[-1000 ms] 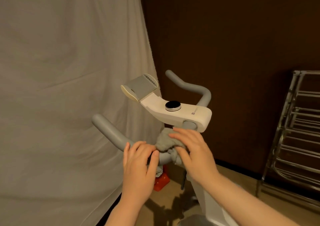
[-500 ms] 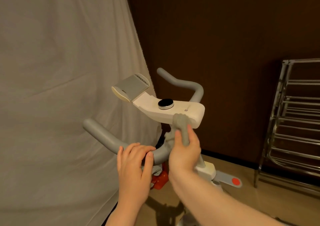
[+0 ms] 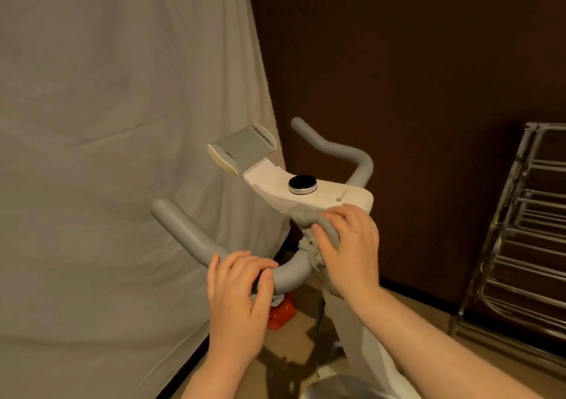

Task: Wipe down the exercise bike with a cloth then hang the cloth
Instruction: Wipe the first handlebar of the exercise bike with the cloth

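Fingers of right hand curled, gripping bunched grey cloth against near edge of white exercise-bike console; left hand fingers wrapped over grey padded handlebar.

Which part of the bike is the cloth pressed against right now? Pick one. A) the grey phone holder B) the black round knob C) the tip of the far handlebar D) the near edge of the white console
D: the right hand holds the grey cloth bunched against the near edge of the white console, below the knob.
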`<state>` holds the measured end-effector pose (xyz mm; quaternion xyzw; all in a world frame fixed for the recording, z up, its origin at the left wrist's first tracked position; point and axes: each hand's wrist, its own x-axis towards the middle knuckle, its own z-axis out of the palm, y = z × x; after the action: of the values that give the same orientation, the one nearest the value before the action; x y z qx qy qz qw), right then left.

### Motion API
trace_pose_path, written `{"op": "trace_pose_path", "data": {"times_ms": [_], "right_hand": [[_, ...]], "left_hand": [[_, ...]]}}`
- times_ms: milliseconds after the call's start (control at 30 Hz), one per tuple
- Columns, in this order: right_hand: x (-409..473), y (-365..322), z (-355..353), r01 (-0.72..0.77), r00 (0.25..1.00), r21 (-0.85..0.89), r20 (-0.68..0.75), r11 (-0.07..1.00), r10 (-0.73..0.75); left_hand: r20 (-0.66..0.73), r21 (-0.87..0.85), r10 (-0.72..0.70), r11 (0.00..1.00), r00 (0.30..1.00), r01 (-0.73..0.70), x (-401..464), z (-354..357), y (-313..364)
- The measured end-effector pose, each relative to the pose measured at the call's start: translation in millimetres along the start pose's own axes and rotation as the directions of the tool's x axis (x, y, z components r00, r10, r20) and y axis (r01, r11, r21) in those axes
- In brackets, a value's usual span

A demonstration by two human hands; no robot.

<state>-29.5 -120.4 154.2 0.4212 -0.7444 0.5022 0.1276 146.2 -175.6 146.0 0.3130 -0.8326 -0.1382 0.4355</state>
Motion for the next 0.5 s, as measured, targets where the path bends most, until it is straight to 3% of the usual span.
{"op": "trace_pose_path", "data": {"times_ms": [100, 200, 333, 433, 500], "right_hand": [[-2, -14, -8, 0.132, 0.953, 0.083, 0.264, 0.988, -0.149], [12, -13, -22, 0.361, 0.817, 0.035, 0.470, 0.932, -0.335], [27, -13, -27, 0.269, 0.846, -0.025, 0.485, 0.963, -0.224], [8, -43, -14, 0.457, 0.702, 0.037, 0.599, 0.889, -0.386], [25, -38, -22, 0.446, 0.613, 0.099, 0.690, 0.890, -0.384]], "left_hand": [[-0.023, -0.015, -0.024, 1.000, 0.999, 0.024, -1, 2, 3], [-0.060, -0.031, -0.063, 0.998, 0.996, 0.061, 0, 6, 5], [-0.099, -0.055, -0.093, 0.995, 0.991, 0.088, -2, 9, 7], [-0.125, -0.063, -0.090, 0.995, 0.988, 0.083, -5, 12, 11], [-0.167, -0.096, -0.099, 0.992, 0.981, 0.084, -8, 11, 14]]}}
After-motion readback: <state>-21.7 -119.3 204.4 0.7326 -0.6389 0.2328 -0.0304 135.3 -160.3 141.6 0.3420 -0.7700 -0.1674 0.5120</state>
